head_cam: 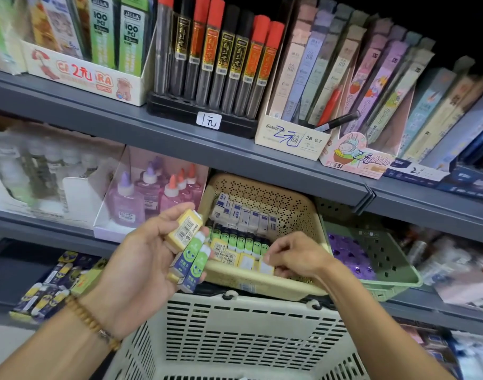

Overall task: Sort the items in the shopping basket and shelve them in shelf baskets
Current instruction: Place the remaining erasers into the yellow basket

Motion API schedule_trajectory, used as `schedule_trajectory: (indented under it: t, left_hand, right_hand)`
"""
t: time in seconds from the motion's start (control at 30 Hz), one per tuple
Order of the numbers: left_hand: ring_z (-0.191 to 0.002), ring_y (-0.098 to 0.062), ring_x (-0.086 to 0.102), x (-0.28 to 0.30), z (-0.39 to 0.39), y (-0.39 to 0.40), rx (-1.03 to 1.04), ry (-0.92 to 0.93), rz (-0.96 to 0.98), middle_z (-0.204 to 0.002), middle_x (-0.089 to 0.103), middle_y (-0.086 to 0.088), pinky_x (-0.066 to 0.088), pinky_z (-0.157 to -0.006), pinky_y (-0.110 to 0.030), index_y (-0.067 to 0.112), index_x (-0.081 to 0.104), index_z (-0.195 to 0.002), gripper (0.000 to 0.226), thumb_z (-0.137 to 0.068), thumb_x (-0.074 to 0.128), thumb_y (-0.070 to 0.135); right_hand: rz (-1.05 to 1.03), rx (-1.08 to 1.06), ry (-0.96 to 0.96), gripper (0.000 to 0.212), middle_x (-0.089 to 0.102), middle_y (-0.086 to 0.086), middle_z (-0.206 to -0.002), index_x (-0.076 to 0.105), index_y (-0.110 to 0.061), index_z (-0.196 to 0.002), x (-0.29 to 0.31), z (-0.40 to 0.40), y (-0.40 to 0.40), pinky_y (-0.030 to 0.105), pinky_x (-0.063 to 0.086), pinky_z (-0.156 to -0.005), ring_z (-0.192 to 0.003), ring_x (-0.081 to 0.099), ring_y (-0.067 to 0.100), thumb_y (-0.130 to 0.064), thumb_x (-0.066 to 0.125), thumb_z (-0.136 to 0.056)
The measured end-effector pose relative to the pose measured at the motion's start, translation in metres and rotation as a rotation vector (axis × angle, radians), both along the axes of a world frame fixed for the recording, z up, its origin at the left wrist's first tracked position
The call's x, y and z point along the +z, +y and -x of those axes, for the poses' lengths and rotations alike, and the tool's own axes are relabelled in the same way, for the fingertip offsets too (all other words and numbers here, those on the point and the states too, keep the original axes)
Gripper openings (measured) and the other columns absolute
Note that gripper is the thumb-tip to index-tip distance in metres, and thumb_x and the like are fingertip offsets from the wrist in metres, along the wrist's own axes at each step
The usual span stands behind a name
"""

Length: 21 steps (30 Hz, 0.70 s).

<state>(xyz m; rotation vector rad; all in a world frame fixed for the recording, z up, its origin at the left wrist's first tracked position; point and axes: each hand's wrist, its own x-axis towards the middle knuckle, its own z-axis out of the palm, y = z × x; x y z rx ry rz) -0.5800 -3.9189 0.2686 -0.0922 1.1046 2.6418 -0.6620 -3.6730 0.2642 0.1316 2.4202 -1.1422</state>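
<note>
My left hand (144,259) holds several small erasers: a yellow one (183,229) on top and two green-and-white ones (195,259) below it. To its right, my right hand (292,256) reaches into the beige shelf basket (295,212) and pinches a yellow eraser (265,267) at the front row. The basket holds rows of white-blue, green and yellow erasers. The cream shopping basket (234,333) stands below both hands; its inside is out of view.
A green shelf basket (394,270) with purple items sits to the right of the beige one. Glue bottles (152,198) stand to the left. Pencil-lead tubes (221,56) and boxes fill the grey shelf above. More erasers (51,286) lie lower left.
</note>
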Motion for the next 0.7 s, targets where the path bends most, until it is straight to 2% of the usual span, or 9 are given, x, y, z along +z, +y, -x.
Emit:
schedule_trajectory:
  t: [0.07, 0.17, 0.27, 0.33, 0.43, 0.5, 0.57, 0.63, 0.7]
  left_hand:
    - [-0.079, -0.032, 0.062, 0.000, -0.001, 0.002, -0.002, -0.010, -0.005, -0.102, 0.068, -0.013, 0.050, -0.059, -0.038, 0.024, 0.064, -0.119, 0.046, -0.076, 0.046, 0.023]
    - [-0.079, -0.033, 0.061, 0.000, -0.003, 0.005, -0.005, -0.020, -0.045, -0.101, 0.067, -0.014, 0.050, -0.060, -0.038, 0.023, 0.061, -0.123, 0.048, -0.077, 0.046, 0.023]
    - [-0.083, -0.031, 0.058, -0.001, -0.003, 0.010, 0.017, -0.037, -0.115, -0.104, 0.062, -0.015, 0.049, -0.064, -0.040, 0.014, 0.055, -0.124, 0.042, -0.084, 0.043, 0.021]
    - [-0.089, -0.031, 0.056, 0.001, -0.001, 0.013, 0.035, -0.035, -0.198, -0.112, 0.056, -0.016, 0.046, -0.073, -0.043, 0.010, 0.053, -0.123, 0.038, -0.089, 0.038, 0.020]
    - [-0.096, -0.036, 0.064, 0.002, -0.002, 0.014, 0.009, -0.021, -0.236, -0.115, 0.064, -0.023, 0.054, -0.074, -0.045, 0.002, 0.056, -0.124, 0.044, -0.091, 0.036, 0.022]
    - [-0.088, -0.035, 0.066, 0.002, -0.004, 0.015, 0.005, -0.019, -0.239, -0.110, 0.067, -0.022, 0.055, -0.057, -0.036, 0.001, 0.055, -0.127, 0.047, -0.089, 0.037, 0.021]
    - [-0.079, -0.028, 0.064, 0.001, -0.005, 0.015, 0.049, -0.029, -0.249, -0.110, 0.066, -0.018, 0.046, -0.046, -0.028, 0.002, 0.049, -0.134, 0.050, -0.088, 0.037, 0.018]
    - [-0.072, -0.024, 0.064, 0.000, -0.004, 0.015, 0.075, -0.040, -0.261, -0.109, 0.064, -0.019, 0.045, -0.051, -0.029, 0.001, 0.046, -0.137, 0.051, -0.089, 0.036, 0.016]
    - [-0.081, -0.030, 0.066, -0.003, -0.002, 0.014, 0.071, -0.071, -0.247, -0.109, 0.065, -0.025, 0.057, -0.064, -0.036, -0.003, 0.047, -0.133, 0.047, -0.091, 0.035, 0.016]
  right_hand:
    - [0.001, 0.008, 0.009, 0.014, 0.067, -0.002, -0.059, 0.072, -0.004, -0.075, -0.004, -0.004, -0.006, 0.020, 0.049, -0.052, -0.049, 0.061, 0.009, 0.001, 0.069, -0.087]
    - [-0.027, 0.008, 0.268, 0.014, 0.073, -0.006, -0.076, 0.074, -0.012, -0.076, 0.009, -0.009, -0.018, 0.018, 0.049, -0.063, -0.062, 0.063, 0.000, -0.014, 0.069, -0.090]
    - [0.210, 0.069, 0.458, 0.013, 0.069, -0.003, -0.081, 0.073, -0.023, -0.087, 0.030, -0.029, -0.045, 0.013, 0.044, -0.056, -0.063, 0.057, 0.002, -0.035, 0.073, -0.084]
    - [0.296, 0.163, 0.512, 0.040, 0.066, -0.003, -0.093, 0.068, -0.030, -0.101, 0.033, -0.048, -0.063, 0.015, 0.045, -0.057, -0.069, 0.058, 0.005, -0.049, 0.080, -0.068]
    - [0.069, 0.384, 0.645, 0.068, 0.051, -0.021, -0.105, 0.057, -0.043, -0.115, 0.029, -0.066, -0.078, 0.014, 0.048, -0.062, -0.077, 0.057, 0.001, -0.060, 0.083, -0.055]
    - [-0.070, 0.460, 0.732, 0.061, 0.049, -0.021, -0.105, 0.059, -0.041, -0.115, 0.027, -0.067, -0.082, 0.013, 0.045, -0.073, -0.080, 0.054, 0.002, -0.057, 0.083, -0.062]
    - [-0.073, 0.455, 0.735, 0.046, 0.054, -0.017, -0.102, 0.066, -0.034, -0.113, 0.028, -0.065, -0.082, 0.017, 0.046, -0.073, -0.079, 0.054, 0.004, -0.050, 0.081, -0.072]
    - [-0.070, 0.463, 0.750, 0.037, 0.056, -0.015, -0.100, 0.068, -0.030, -0.113, 0.027, -0.065, -0.080, 0.022, 0.048, -0.074, -0.082, 0.055, 0.005, -0.044, 0.076, -0.081]
    - [-0.070, 0.438, 0.821, 0.027, 0.059, -0.014, -0.099, 0.070, -0.026, -0.113, 0.027, -0.065, -0.076, 0.017, 0.045, -0.078, -0.089, 0.056, 0.002, -0.038, 0.068, -0.088]
